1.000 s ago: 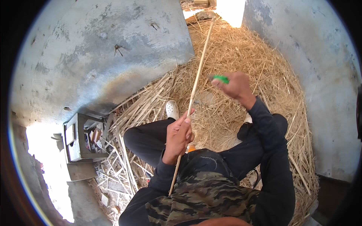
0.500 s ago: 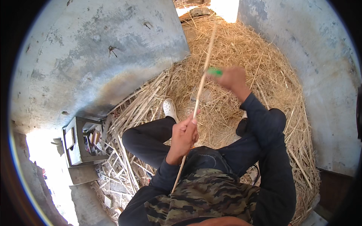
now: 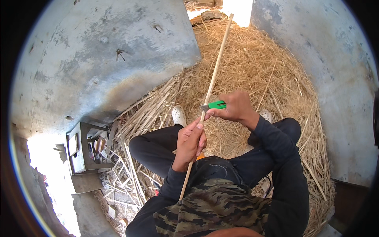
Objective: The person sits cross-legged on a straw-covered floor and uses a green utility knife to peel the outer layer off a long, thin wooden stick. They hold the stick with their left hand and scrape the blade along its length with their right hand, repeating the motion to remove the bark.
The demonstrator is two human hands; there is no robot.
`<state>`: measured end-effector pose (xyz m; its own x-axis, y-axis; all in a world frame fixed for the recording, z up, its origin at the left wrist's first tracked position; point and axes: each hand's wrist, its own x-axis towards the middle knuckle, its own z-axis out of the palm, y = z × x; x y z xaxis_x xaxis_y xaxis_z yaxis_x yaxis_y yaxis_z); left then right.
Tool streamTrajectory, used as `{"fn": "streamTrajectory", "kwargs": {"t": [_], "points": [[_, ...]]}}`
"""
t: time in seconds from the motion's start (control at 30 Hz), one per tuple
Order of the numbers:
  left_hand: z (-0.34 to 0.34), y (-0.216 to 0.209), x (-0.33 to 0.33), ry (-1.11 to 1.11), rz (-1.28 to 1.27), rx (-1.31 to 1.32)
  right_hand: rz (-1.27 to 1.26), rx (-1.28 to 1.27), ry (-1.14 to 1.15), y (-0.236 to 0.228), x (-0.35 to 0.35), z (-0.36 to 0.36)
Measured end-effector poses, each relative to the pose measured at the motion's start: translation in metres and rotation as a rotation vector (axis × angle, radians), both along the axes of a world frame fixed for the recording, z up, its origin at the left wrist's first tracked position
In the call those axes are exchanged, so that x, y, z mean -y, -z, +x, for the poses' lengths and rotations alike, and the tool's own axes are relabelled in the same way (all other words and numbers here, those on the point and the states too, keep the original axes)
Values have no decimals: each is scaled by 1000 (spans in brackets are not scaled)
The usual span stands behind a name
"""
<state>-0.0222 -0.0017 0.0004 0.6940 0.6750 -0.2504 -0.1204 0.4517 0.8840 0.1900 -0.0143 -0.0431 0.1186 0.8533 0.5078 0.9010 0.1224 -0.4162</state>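
Observation:
A long, pale strip of wood or bamboo [image 3: 217,65] runs from my lap up toward the doorway, tilted slightly to the right. My left hand [image 3: 190,143] is wrapped round its lower part, thumb on top. In my right hand [image 3: 237,106] is a green utility knife [image 3: 217,104], gripped by its handle. The knife's blade lies against the strip a little beyond my left fingers. The strip's lower end rests against my camouflage-patterned clothing [image 3: 221,201].
Straw-like shavings [image 3: 272,71] cover the floor ahead and to the right. Split strips [image 3: 158,98] lie heaped on the left beside a small cabinet [image 3: 83,152] with items inside. Grey walls [image 3: 102,51] stand on both sides. My feet wear white clogs [image 3: 178,115].
My right hand has drawn the knife back along the strip toward my left hand. The left hand keeps its hold, almost in the same place.

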Motion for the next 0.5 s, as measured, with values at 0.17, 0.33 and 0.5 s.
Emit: {"fn": "streamTrajectory", "kwargs": {"t": [0.17,0.33,0.5], "points": [[6,9,4,17,5,-42,29,153,17,12,-7,21],[5,16,-5,-7,-48,-28,181,259,-32,29,-29,34],[-37,-24,29,183,59,-286,-242,-180,689,33,-26,198]]}}
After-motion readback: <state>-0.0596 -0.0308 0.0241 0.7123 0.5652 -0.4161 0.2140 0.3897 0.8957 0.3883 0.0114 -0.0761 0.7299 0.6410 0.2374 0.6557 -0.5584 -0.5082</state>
